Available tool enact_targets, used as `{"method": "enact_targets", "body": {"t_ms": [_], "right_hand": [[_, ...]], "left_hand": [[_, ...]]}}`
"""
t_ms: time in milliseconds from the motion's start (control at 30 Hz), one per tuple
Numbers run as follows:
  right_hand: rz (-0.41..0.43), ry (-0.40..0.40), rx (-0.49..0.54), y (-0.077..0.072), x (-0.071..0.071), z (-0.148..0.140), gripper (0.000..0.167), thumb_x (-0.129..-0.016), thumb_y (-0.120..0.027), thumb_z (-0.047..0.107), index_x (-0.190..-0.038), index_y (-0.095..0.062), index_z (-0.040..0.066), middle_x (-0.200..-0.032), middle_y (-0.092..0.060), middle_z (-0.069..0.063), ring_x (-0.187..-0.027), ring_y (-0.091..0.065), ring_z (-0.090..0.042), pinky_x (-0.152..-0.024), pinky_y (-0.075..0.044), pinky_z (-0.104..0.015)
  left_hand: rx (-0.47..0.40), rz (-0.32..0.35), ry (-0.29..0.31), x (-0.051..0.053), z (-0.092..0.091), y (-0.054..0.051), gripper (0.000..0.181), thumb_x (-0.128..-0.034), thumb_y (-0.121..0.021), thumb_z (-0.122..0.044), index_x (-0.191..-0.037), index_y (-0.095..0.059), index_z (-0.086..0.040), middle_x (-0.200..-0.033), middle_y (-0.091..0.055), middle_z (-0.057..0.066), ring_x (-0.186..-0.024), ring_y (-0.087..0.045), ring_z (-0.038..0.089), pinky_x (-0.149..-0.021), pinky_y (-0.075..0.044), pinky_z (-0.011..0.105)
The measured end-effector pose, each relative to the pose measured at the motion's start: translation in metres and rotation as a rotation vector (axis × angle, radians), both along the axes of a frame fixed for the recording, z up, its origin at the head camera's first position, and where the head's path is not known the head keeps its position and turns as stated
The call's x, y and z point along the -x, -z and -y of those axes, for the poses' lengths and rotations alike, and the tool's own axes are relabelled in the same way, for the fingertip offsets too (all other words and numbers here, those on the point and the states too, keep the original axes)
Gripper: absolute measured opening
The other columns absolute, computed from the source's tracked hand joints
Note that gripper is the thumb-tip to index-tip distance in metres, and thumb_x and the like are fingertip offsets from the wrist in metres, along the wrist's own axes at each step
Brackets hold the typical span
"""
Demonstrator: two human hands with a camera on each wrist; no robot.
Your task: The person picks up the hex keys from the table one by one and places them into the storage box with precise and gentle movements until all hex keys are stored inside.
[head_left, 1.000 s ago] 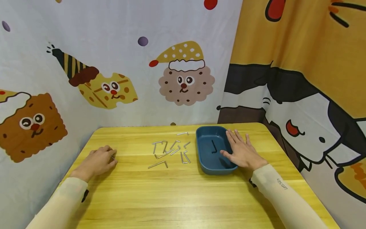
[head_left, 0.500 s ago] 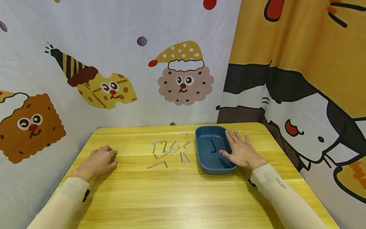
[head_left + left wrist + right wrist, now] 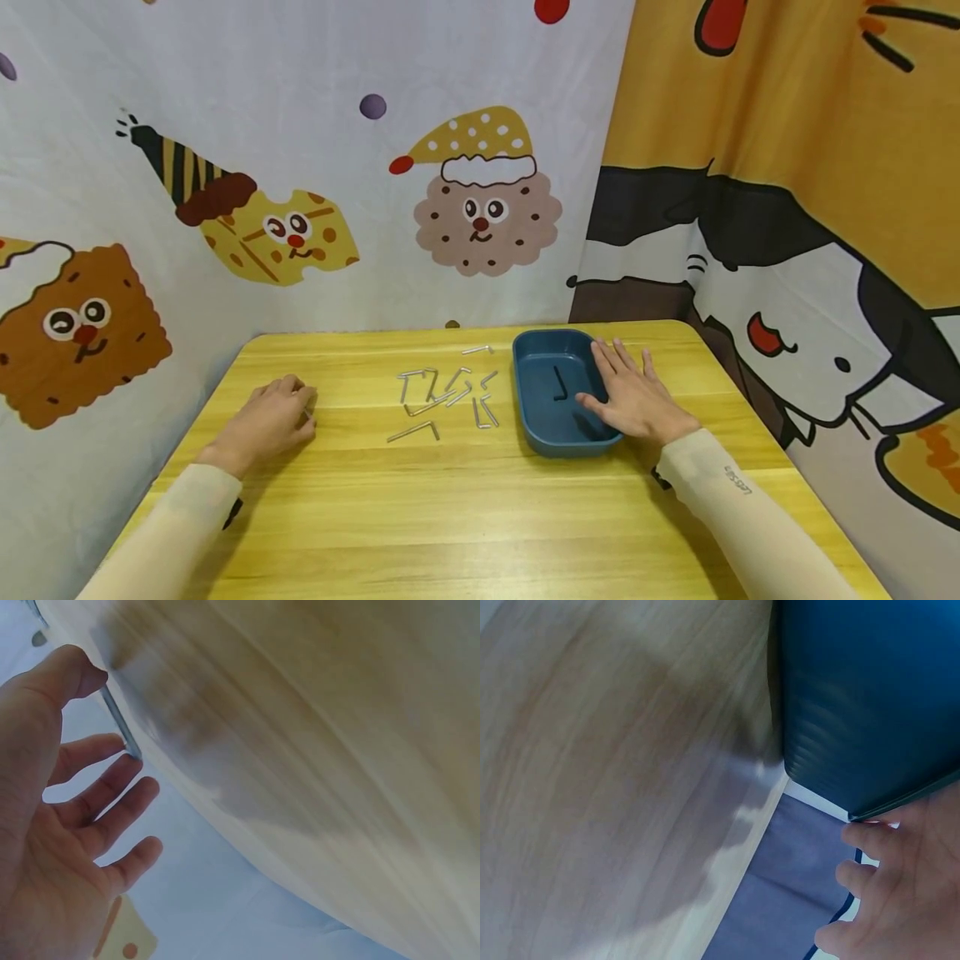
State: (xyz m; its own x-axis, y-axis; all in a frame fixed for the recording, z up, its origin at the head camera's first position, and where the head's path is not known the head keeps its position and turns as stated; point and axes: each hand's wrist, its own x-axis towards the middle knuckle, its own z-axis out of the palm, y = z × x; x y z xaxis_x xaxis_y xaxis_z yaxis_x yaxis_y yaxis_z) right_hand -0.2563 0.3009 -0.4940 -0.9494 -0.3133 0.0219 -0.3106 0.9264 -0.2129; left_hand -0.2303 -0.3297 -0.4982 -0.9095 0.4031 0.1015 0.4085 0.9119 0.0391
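Observation:
My left hand (image 3: 266,422) is over the left part of the table, pinching a small silver hex key (image 3: 121,724) between thumb and fingers. In the left wrist view the key's short end shows by the fingertips. Spread with fingers straight, my right hand (image 3: 637,400) rests on the right rim of a blue tray (image 3: 528,408). A black hex key (image 3: 560,383) lies inside the tray. Several silver L-shaped hex keys (image 3: 412,432) lie scattered on the table, left of the tray. The right wrist view shows the tray's outer side (image 3: 855,712) beside my fingers.
The yellow wooden table (image 3: 450,517) ends at a white patterned cloth (image 3: 315,125) behind it and at the left. An orange, black and white curtain (image 3: 787,208) hangs at the right, close to the table's edge.
My left hand has moved slightly right and away from me, with the silver hex key in its fingers. My right hand and the tray have stayed in place.

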Motion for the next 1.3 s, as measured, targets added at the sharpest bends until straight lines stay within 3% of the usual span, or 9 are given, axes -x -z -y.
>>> {"method": "enact_targets", "body": {"t_ms": [167,367,700,1300], "right_hand": [[-0.005,0.002,-0.001,0.000,0.000,-0.001,0.101,-0.117,-0.061,0.060,-0.186,-0.016,0.001,-0.195,-0.016,-0.024,-0.183,-0.007,-0.052,-0.141,0.002,-0.085],[0.000,0.001,0.000,0.001,0.001,0.000,0.102,-0.117,-0.061,0.060,-0.186,-0.015,0.001,-0.196,-0.015,-0.023,-0.183,-0.007,-0.052,-0.142,0.004,-0.085],[0.011,-0.001,-0.005,0.001,0.000,0.000,0.103,-0.117,-0.061,0.060,-0.186,-0.014,0.001,-0.196,-0.014,-0.023,-0.183,-0.007,-0.052,-0.141,0.004,-0.085],[0.009,0.008,-0.001,0.001,0.001,0.000,0.103,-0.116,-0.062,0.061,-0.186,-0.015,0.002,-0.196,-0.015,-0.023,-0.183,-0.008,-0.052,-0.142,0.003,-0.084]], "left_hand": [[0.010,-0.035,0.008,0.002,-0.010,-0.003,0.050,-0.1068,-0.078,-0.021,-0.149,-0.071,0.005,-0.141,-0.070,0.031,-0.131,-0.070,0.055,-0.113,-0.054,0.081],[0.039,-0.107,0.051,0.004,-0.022,-0.007,0.050,-0.1049,-0.078,-0.018,-0.148,-0.070,0.006,-0.141,-0.071,0.029,-0.134,-0.069,0.049,-0.119,-0.053,0.077],[0.100,-0.250,0.134,0.005,-0.049,-0.016,0.053,-0.1026,-0.085,-0.021,-0.147,-0.072,0.006,-0.137,-0.072,0.026,-0.130,-0.072,0.046,-0.118,-0.057,0.072],[0.079,-0.325,0.207,0.014,-0.106,-0.032,0.061,-0.1014,-0.090,-0.028,-0.151,-0.070,0.003,-0.141,-0.071,0.024,-0.131,-0.073,0.045,-0.121,-0.057,0.069]]}}
